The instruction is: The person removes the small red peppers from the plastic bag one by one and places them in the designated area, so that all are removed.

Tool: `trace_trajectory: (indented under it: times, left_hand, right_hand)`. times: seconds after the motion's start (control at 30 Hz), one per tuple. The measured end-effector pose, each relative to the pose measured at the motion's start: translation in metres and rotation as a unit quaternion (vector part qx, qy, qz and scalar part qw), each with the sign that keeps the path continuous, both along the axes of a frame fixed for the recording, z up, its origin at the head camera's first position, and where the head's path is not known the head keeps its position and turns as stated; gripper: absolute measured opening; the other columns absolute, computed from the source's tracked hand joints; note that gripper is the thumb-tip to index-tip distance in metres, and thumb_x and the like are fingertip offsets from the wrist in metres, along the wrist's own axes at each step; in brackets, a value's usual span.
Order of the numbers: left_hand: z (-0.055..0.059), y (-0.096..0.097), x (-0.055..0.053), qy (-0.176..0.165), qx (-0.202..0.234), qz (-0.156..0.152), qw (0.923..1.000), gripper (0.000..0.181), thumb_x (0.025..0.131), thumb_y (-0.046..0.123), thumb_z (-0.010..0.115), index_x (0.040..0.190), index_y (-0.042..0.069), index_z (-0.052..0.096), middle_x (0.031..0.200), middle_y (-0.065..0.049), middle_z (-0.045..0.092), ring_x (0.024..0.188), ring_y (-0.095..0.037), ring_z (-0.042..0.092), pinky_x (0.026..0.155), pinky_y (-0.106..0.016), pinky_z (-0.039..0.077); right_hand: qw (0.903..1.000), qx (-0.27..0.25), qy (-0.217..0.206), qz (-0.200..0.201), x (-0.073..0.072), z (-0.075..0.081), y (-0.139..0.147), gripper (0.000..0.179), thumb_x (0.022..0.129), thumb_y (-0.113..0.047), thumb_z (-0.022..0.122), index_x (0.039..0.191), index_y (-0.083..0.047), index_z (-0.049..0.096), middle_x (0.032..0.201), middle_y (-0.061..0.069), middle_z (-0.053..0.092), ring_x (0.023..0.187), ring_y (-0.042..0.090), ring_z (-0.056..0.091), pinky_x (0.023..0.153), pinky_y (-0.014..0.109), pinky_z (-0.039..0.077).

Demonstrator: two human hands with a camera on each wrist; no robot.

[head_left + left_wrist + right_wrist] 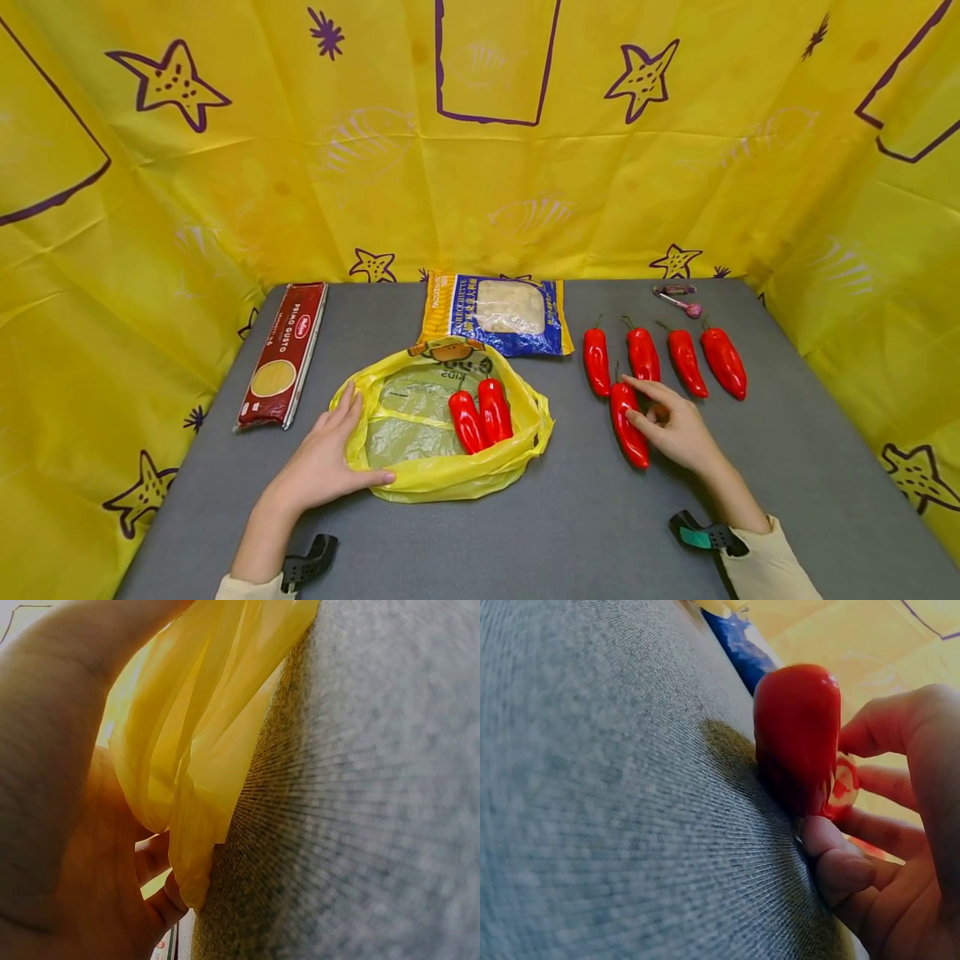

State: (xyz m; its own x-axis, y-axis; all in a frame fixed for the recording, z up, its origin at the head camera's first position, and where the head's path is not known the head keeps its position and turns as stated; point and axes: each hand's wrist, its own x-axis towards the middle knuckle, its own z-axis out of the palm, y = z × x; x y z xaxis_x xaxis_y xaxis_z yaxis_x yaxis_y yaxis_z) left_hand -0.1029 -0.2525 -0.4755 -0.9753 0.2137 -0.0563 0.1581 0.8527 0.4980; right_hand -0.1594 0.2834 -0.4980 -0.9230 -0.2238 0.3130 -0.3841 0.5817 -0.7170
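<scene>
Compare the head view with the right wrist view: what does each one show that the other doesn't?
Only the head view shows the left hand, the long red packet and the pink lollipop. Only the right wrist view shows the palm side of the curled fingers. Both show the right hand, the red pepper it holds, the gray tabletop, the blue packet and the yellow backdrop.

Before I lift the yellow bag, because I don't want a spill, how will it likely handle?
The yellow bag will probably flop and fold, since its thin walls already crease. It may sag toward its right side, where two red peppers lie inside. The glossy peppers could slide or roll about.
</scene>
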Motion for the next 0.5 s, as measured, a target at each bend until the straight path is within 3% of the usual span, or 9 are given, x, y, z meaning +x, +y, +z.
trace_trajectory:
  times: [0.5]
  left_hand:
    - [-0.0017,-0.0004,-0.0001,-0.001,0.0,0.001,1.0,0.139,0.072,0.076,0.084,0.166,-0.005,0.022,0.178,-0.019,0.005,0.148,-0.051,0.032,0.11,-0.075,0.036]
  right_hand:
    - [0.9999,0.012,0.002,-0.004,-0.0032,0.0009,0.0052,0.048,0.091,-0.003,0.08,0.137,-0.004,0.069,0.12,0.014,0.065,0.052,0.009,0.049,0.046,0.025,0.042]
